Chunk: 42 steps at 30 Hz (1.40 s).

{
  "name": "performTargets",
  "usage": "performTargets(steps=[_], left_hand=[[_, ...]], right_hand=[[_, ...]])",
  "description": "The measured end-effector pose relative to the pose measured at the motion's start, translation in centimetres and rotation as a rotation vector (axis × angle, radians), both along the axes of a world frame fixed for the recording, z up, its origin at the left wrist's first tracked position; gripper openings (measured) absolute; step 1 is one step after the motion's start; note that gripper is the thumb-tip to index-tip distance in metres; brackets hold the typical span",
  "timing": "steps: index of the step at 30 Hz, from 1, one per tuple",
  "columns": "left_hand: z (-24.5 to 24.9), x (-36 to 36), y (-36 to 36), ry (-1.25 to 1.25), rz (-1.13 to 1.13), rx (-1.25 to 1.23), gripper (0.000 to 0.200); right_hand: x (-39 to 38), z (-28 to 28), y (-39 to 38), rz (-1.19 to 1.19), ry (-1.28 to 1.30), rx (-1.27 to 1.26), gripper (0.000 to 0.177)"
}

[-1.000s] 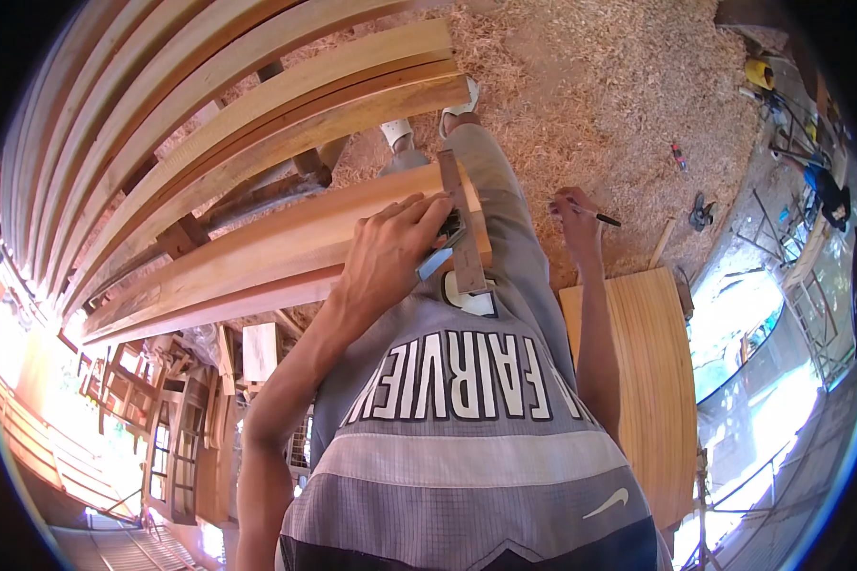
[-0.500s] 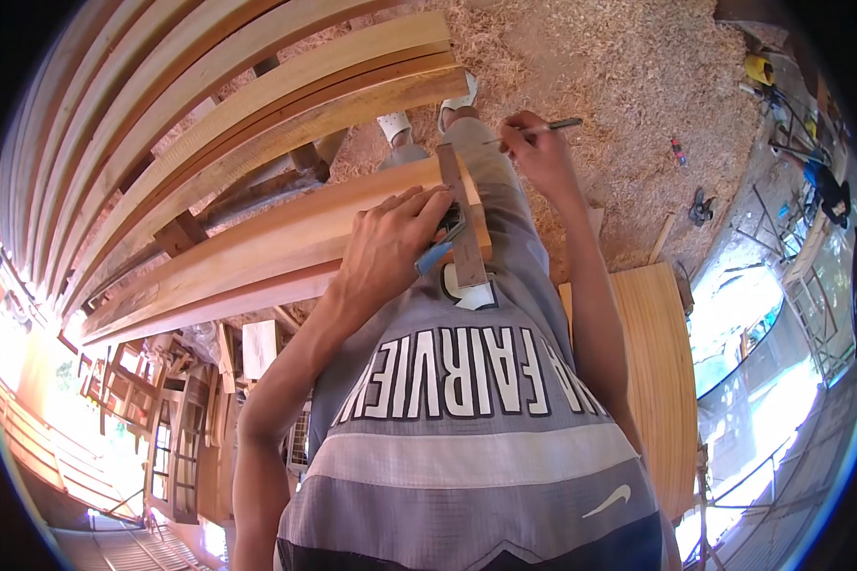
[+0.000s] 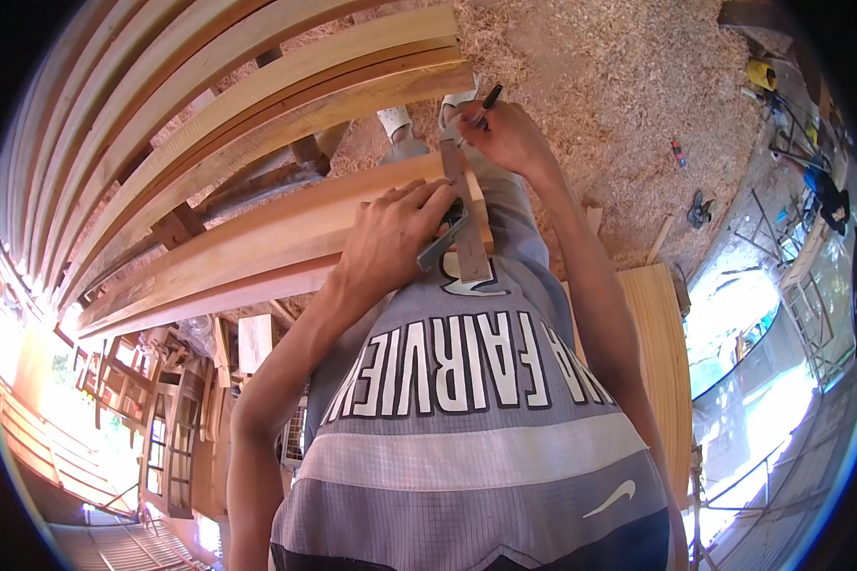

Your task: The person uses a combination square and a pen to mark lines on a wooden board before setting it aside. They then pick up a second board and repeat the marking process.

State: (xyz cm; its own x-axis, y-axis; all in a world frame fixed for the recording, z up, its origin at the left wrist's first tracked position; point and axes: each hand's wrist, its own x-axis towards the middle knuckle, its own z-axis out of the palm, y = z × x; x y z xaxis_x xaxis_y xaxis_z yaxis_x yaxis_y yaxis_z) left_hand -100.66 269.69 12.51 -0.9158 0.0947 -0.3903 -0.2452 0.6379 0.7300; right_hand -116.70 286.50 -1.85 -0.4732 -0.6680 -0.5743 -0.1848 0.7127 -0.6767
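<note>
My left hand (image 3: pixel 398 228) is closed over the stock of a combination square (image 3: pixel 468 228), pressing it on the end of a light wooden beam (image 3: pixel 276 221). The square's metal blade runs across the beam near its cut end. My right hand (image 3: pixel 509 138) pinches a dark pen (image 3: pixel 491 96) beside the blade's far end. The pen's upper part sticks out above the fingers; its writing tip is hard to make out. Under the square, part of the beam's end is hidden.
Several long planks (image 3: pixel 352 90) lie side by side at upper left. Wood shavings (image 3: pixel 600 114) cover the ground. A wide board (image 3: pixel 659 371) lies to the right. Wooden frames (image 3: pixel 167 443) stand at lower left, and a person (image 3: pixel 828 195) is at far right.
My right hand has moved left to the blade's far end, and the pen has swung from pointing right to pointing up. My left hand stays on the square.
</note>
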Motion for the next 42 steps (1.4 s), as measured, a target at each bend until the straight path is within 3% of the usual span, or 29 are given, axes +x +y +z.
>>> performTargets(steps=[2,4,8,14,16,19,23,25,27,38,42], left_hand=[[0.0,0.0,0.0,0.002,0.004,-0.005,0.065],[0.1,-0.1,-0.2,-0.026,-0.009,-0.008,0.066],[0.1,-0.2,0.1,-0.026,-0.013,-0.002,0.066],[0.3,-0.6,0.0,-0.027,-0.010,0.005,0.067],[0.7,-1.0,-0.2,-0.099,-0.053,-0.003,0.055],[0.5,-1.0,-0.1,-0.071,-0.047,-0.004,0.052],[0.2,-0.8,0.0,-0.074,-0.034,-0.002,0.049],[-0.1,-0.6,-0.2,-0.041,-0.016,-0.001,0.061],[-0.1,-0.6,-0.1,-0.042,-0.018,-0.006,0.060],[0.2,-0.7,0.0,-0.045,-0.031,-0.014,0.060],[0.4,-0.2,-0.1,-0.037,-0.026,-0.023,0.059]], right_hand=[[0.0,-0.4,0.3,0.099,0.047,0.014,0.028],[-0.3,0.9,-0.2,0.087,0.102,-0.161,0.029],[-1.8,3.9,-0.8,0.099,0.008,-0.103,0.027],[-4.5,8.9,-2.1,0.150,-0.285,-0.010,0.030],[-5.0,9.6,-2.0,0.105,-0.511,-0.048,0.031],[-5.1,8.2,-1.4,-0.005,-0.673,-0.112,0.032],[-4.3,3.7,-0.5,-0.047,-0.607,-0.046,0.033],[-4.0,1.7,-0.5,-0.092,-0.596,-0.032,0.028],[-3.9,0.0,-0.5,-0.109,-0.613,-0.046,0.029],[-2.6,-4.5,-0.9,-0.159,-0.683,0.091,0.028],[-1.1,-6.6,-0.8,-0.286,-0.562,0.072,0.034]])
